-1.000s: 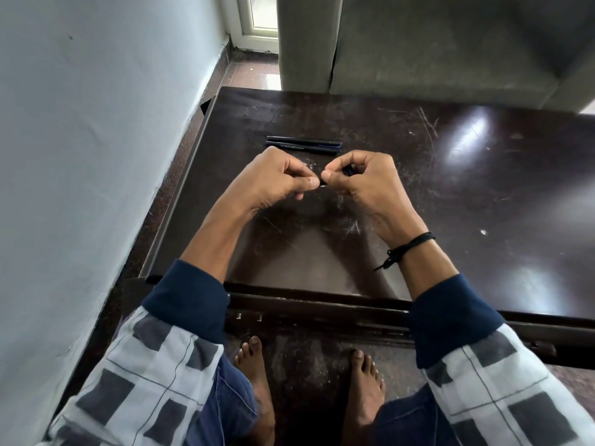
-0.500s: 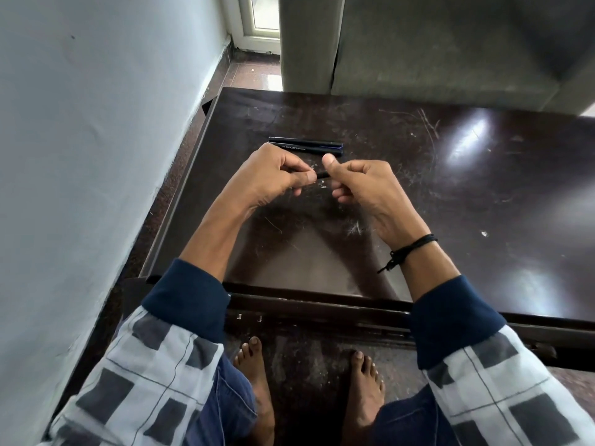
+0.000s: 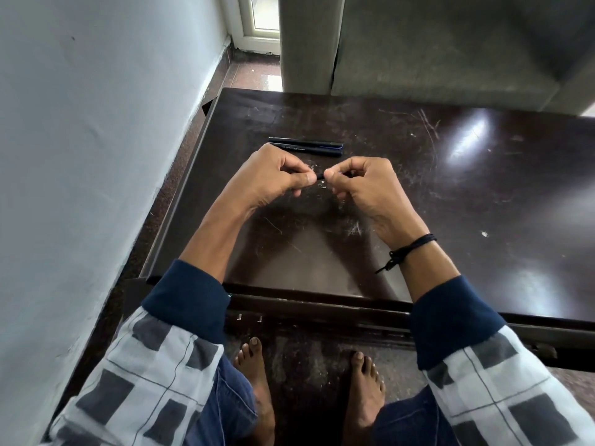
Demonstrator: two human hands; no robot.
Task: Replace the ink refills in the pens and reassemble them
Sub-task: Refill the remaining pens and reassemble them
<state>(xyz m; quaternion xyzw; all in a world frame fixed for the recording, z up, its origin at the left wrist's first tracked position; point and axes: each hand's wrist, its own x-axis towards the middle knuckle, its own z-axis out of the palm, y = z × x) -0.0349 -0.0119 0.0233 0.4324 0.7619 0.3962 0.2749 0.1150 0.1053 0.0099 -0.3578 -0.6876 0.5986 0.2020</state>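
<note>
1. Both hands meet above the scratched dark tabletop (image 3: 418,220) with a slim black pen (image 3: 320,176) bridged between them. Only a short stretch of it shows in the gap between the fingertips.
2. The left hand (image 3: 273,175) pinches one end between thumb and curled forefinger. The right hand (image 3: 363,185) has its fingers curled over the other end, thumb tip pressed to it. Both grips are closed on the pen.
3. Two more dark pens (image 3: 306,147) lie side by side, touching, on the tabletop just beyond the knuckles. They look whole.
4. The step in hand appears to be joining or parting the held pen's two halves at the barrel. Which of the two cannot be told, and no refill is visible.
5. The next move likely calls for a counter-twist or a straight pull along the pen's axis, with the halves kept in line so that a thread or a thin refill inside neither binds nor bends.
6. Half a second ago the right thumb stood raised and pointing away — now the hand has rolled over, with the thumb tucked down onto the pen and the fingers closed above it. The left hand's pinch looks much the same, and the two pens on the tabletop have not moved.
</note>
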